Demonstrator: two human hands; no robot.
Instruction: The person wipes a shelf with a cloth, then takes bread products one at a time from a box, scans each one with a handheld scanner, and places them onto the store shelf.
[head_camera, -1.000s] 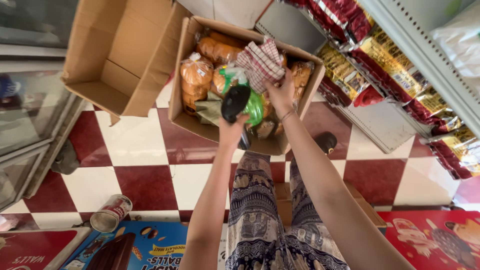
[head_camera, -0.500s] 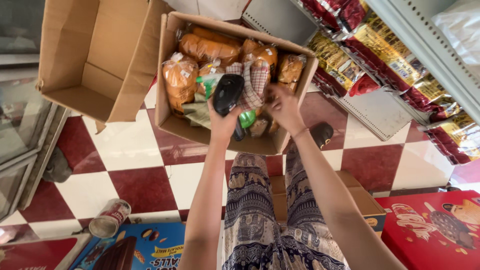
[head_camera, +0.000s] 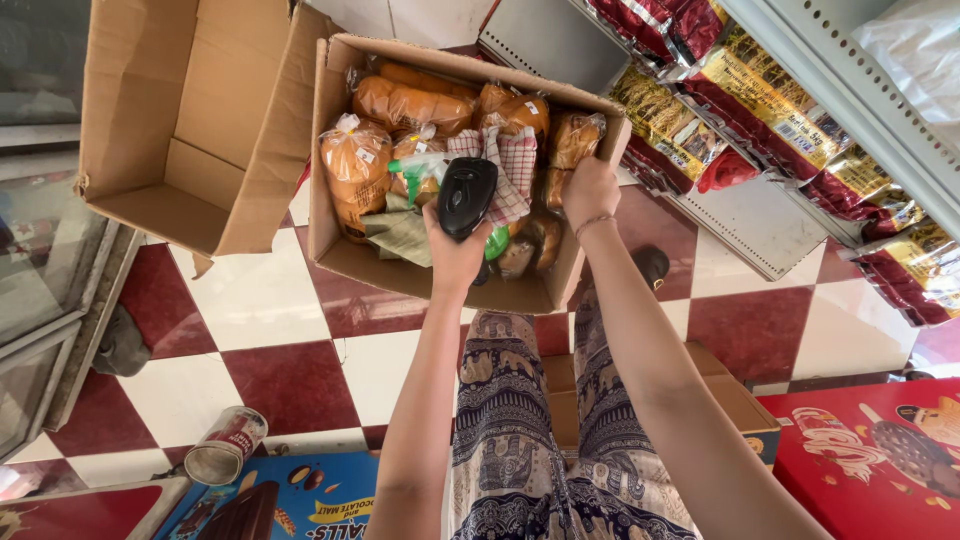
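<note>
While our left hand (head_camera: 455, 250) grips a black scanner (head_camera: 466, 197) over the cardboard box (head_camera: 330, 150), our right hand (head_camera: 590, 192) clasps the box's right rim. Bagged bread loaves (head_camera: 357, 170) and a checked cloth (head_camera: 512, 165) crowd inside; an empty box (head_camera: 190, 120) lies left on the floor (head_camera: 280, 300).

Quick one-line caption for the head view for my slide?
Left hand holds a black handheld scanner over a cardboard box of bagged bread while right hand reaches in.

right hand (head_camera: 590, 190): moved to box (head_camera: 440, 280) right wall | checked cloth (head_camera: 505, 165): released
</note>
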